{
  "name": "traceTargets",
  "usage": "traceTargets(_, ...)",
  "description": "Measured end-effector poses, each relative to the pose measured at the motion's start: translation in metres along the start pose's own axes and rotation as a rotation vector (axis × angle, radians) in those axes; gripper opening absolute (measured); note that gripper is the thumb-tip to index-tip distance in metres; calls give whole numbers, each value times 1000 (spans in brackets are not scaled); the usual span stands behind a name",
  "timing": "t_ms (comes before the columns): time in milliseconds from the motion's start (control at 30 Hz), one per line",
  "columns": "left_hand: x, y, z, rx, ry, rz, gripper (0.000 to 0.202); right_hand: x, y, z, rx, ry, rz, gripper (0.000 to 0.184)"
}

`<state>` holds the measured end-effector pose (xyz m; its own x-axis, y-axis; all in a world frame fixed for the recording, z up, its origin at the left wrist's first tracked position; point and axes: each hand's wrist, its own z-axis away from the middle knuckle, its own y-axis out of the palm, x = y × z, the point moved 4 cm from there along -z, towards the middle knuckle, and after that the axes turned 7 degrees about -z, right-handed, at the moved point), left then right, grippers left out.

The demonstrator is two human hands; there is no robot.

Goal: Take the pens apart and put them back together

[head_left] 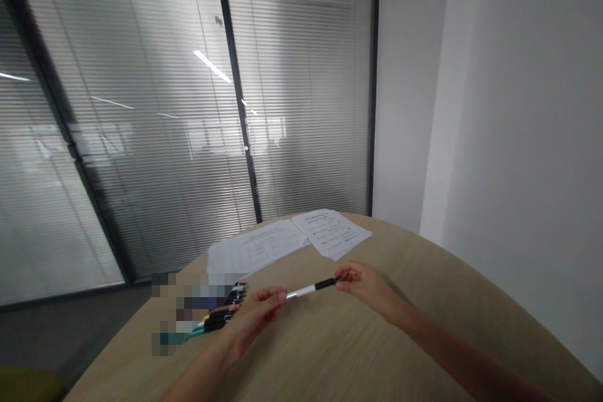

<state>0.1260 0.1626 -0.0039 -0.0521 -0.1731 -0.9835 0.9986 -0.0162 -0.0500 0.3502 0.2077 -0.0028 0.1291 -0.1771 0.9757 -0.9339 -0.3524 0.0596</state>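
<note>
Two hands share one pen (311,289), each pinching an end of it. Our left hand (254,320) has the white end and our right hand (367,289) has the black end, both closed only as far as a pinch at the fingers, with the barrel between them showing. The pen runs nearly level, rising slightly toward the right, over the bare table (330,352). We judge a light, even pinch at each end best here: it keeps the barrel straight and steady without either hand covering it. Just beside our left hand lies a pile of pens (219,313), tips pointing right, partly blurred out. Beyond them are two papers, one a ruled sheet (257,250), the other a printed sheet (330,232), overlapping slightly. Past the table's far edge stand slatted blinds (141,138) behind glass.
</note>
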Motion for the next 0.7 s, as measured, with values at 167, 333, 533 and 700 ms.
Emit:
traceTargets(167, -9, -2, 4, -79, 130, -92, 29, -1, -1, 1, 5, 74, 22, 27)
traceTargets(333, -29, -2, 14, -153, 321, -256, 20, 1, -3, 0, -3, 68, 65, 18)
traceTargets(533, -47, -1, 23, -270, 573, -360, 20, -2, 4, 4, 110, 96, 261, 12)
traceTargets(700, -55, 23, 50, -321, 686, -457, 29, 22, 29, 27, 278, -27, 504, 21)
